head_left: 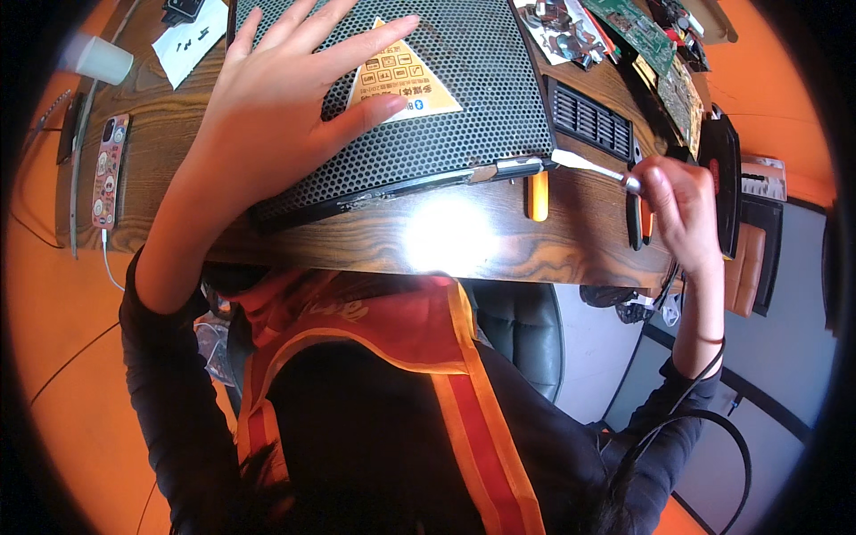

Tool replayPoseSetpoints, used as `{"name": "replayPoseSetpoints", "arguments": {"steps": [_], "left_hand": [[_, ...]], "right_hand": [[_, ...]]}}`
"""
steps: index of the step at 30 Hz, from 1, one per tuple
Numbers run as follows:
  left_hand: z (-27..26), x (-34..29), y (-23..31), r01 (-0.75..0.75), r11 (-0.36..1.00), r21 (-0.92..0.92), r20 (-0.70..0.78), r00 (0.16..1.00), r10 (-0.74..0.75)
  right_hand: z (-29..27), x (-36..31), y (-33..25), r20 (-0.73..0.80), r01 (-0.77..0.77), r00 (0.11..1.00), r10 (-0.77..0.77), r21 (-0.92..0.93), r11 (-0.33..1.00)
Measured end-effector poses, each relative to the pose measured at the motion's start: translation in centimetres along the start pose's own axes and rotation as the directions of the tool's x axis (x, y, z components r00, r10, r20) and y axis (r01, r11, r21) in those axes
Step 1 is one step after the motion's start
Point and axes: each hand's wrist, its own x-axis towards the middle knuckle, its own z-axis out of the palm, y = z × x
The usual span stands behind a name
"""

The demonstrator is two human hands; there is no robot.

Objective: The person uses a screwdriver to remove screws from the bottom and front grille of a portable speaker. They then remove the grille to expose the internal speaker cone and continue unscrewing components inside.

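A speaker with a black perforated metal grille (481,53) lies on the wooden table, a triangular yellow-and-white sticker (437,100) on it. My left hand (276,116) rests on the grille with fingers spread, its fingertips partly over the sticker. In my right hand (679,209) is a flat-bladed screwdriver (593,167), gripped near its metal collar. Its bright blade points left, and the tip meets the speaker's near right corner; whether it is wedged under the edge I cannot tell. A yellow handle (538,196) sticks out from below that edge.
Black-and-orange pliers (637,218) lie beside my right hand. Behind are a black bit case (588,116) and green circuit boards (637,31). Leftward sit a phone (110,169) on a white cable, a white cup (102,61) and paper (190,40) with small dark pieces.
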Motion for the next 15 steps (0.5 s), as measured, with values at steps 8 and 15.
{"name": "replayPoseSetpoints", "arguments": {"steps": [8, 15], "left_hand": [[0.2, 0.2, -0.2, -0.04, 0.999, 0.014, -0.049, 0.998, 0.04], [-0.5, 0.7, -0.2, 0.005, 0.993, 0.119, 0.155, 0.988, -0.023]], "right_hand": [[-1.3, 3.9, -0.8, 0.028, 0.107, 0.994, -0.104, -0.334, 0.936], [-2.1, 7.0, -1.4, 0.088, 0.255, 0.967, -0.239, -0.362, 0.897]]}}
